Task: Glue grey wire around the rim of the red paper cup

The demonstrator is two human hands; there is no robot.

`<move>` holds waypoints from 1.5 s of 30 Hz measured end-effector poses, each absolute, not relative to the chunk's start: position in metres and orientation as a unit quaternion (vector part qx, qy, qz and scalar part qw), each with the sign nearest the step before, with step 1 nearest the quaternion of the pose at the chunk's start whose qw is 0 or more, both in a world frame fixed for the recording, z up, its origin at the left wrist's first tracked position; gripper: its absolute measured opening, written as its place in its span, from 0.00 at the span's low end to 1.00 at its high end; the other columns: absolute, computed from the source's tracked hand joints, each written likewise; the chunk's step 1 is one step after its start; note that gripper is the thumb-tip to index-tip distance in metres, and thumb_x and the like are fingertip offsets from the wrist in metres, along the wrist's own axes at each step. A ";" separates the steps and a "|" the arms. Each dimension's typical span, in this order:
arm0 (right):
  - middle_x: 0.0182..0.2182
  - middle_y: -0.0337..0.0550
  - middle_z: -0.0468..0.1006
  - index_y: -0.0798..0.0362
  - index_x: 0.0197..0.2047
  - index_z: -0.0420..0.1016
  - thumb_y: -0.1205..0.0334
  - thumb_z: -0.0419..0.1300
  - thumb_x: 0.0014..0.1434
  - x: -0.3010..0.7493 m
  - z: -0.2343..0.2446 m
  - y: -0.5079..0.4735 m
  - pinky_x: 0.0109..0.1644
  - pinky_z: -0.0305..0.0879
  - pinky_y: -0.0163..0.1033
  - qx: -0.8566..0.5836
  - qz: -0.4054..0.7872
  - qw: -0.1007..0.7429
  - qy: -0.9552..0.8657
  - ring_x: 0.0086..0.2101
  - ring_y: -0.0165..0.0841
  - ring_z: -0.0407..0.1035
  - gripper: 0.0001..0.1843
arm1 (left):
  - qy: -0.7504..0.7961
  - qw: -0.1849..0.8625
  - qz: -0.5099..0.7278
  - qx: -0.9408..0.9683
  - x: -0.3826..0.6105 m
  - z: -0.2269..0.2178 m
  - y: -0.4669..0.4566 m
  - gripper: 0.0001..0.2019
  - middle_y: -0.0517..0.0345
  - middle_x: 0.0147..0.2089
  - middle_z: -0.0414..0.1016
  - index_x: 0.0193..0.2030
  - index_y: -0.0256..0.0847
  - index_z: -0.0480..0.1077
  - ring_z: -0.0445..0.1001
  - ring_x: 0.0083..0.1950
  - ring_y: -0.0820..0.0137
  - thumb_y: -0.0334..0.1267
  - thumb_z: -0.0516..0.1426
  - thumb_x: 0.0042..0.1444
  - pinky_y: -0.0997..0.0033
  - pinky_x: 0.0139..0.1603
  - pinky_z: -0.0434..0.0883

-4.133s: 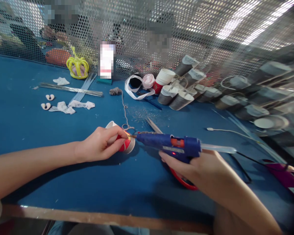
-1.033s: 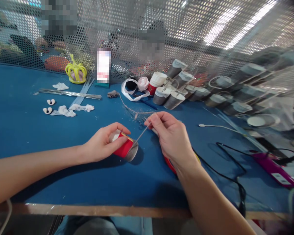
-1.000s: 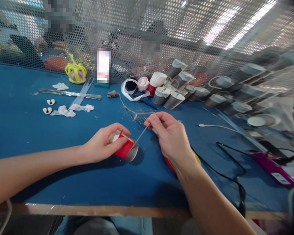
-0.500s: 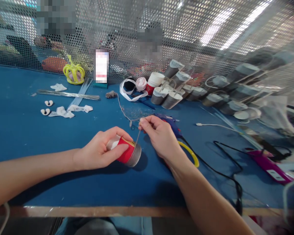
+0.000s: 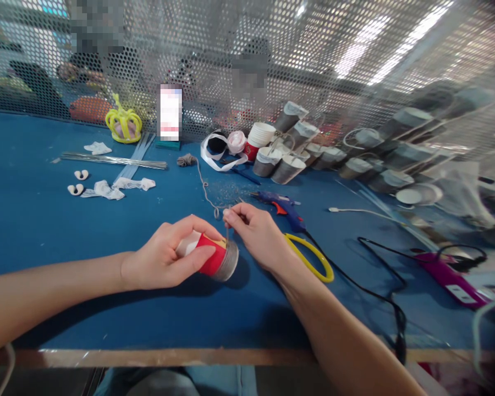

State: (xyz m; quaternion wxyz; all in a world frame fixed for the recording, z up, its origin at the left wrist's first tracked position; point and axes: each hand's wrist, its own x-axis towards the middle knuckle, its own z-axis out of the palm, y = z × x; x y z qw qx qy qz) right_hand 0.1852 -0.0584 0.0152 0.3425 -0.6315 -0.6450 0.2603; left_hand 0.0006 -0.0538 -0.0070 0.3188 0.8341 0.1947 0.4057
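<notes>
My left hand (image 5: pixel 165 256) is wrapped round a red paper cup (image 5: pixel 212 257) lying on its side on the blue table (image 5: pixel 107 308), its base end banded with grey string. My right hand (image 5: pixel 258 236) pinches the grey string (image 5: pixel 202 181) just above the cup's base. The string runs back across the table to a small grey bundle. A blue glue gun (image 5: pixel 281 203) lies on the table behind my right hand, and yellow-handled scissors (image 5: pixel 311 258) lie beside my right wrist.
Several grey-wrapped cups (image 5: pixel 289 162) and a white cup stack (image 5: pixel 260 133) lie at the back, with ribbon (image 5: pixel 220 151), a yellow crown (image 5: pixel 124 122), metal rods (image 5: pixel 111 160) and white scraps (image 5: pixel 107 188). Black cable (image 5: pixel 379 286) and a purple item (image 5: pixel 454 275) lie right. Perforated metal screen behind.
The glue gun left my right hand and now lies on the table. My right hand took the string and moved it left, down to the cup's base. The left hand kept hold of the cup.
</notes>
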 end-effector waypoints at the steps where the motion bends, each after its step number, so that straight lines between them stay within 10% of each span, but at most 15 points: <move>1: 0.20 0.36 0.68 0.53 0.22 0.65 0.59 0.52 0.56 0.184 0.015 -0.058 0.28 0.55 0.35 -0.631 0.264 0.337 -0.647 0.23 0.28 0.60 0.13 | 0.193 0.315 0.407 0.835 0.001 -0.007 -0.054 0.08 0.59 0.25 0.74 0.42 0.38 0.65 0.71 0.26 0.74 0.32 0.52 0.55 0.80 0.22 0.66; 23: 0.18 0.33 0.64 0.53 0.23 0.64 0.54 0.58 0.48 0.175 0.001 -0.061 0.22 0.51 0.33 -0.582 0.483 0.349 -0.553 0.19 0.25 0.54 0.12 | 0.235 0.423 0.465 0.741 0.003 0.000 -0.053 0.05 0.58 0.34 0.73 0.40 0.38 0.66 0.68 0.26 0.79 0.33 0.53 0.56 0.83 0.23 0.65; 36: 0.19 0.34 0.67 0.54 0.24 0.65 0.68 0.53 0.46 0.173 -0.001 -0.060 0.23 0.53 0.32 -0.562 0.448 0.345 -0.603 0.20 0.25 0.58 0.02 | 0.264 0.634 0.460 0.563 0.009 0.002 -0.054 0.08 0.64 0.25 0.68 0.40 0.40 0.65 0.66 0.22 0.80 0.37 0.56 0.54 0.84 0.22 0.66; 45: 0.21 0.40 0.72 0.54 0.25 0.68 0.54 0.53 0.54 0.188 0.006 -0.054 0.29 0.62 0.37 -0.638 0.229 0.387 -0.625 0.24 0.31 0.66 0.13 | 0.346 0.581 0.459 0.576 0.010 0.002 -0.043 0.09 0.62 0.25 0.68 0.41 0.39 0.65 0.65 0.22 0.78 0.37 0.54 0.53 0.81 0.21 0.64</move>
